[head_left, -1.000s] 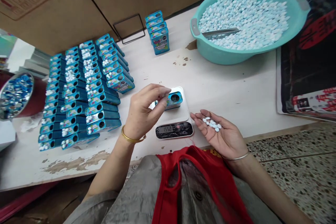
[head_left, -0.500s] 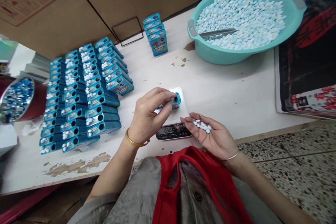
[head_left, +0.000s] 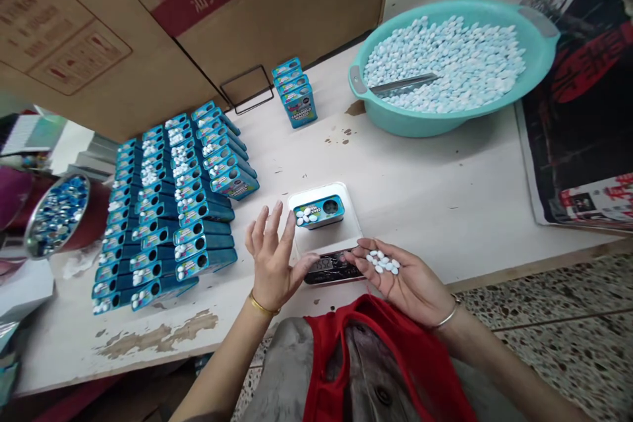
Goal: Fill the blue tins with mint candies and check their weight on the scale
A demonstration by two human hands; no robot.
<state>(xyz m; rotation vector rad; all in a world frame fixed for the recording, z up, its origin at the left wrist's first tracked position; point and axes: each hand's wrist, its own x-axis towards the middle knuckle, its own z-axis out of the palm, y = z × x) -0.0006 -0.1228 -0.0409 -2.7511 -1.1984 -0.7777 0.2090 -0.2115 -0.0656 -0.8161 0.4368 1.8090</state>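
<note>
Withdrawn from over the blue candy tin (head_left: 324, 212) on the digital scale (head_left: 345, 235), the left hand (head_left: 273, 268) spreads empty fingers (head_left: 272, 227); the right hand (head_left: 413, 283), open, cradles pale candies (head_left: 383, 262).

The off-white worktop (head_left: 420, 191), worn through in brown patches (head_left: 158, 335), carries 4 rows of blue tins (head_left: 212, 237) at left, a smaller group of tins (head_left: 299, 105) farther back, a teal basin (head_left: 420, 124) at right and a white scale (head_left: 351, 214) near the front edge.
</note>
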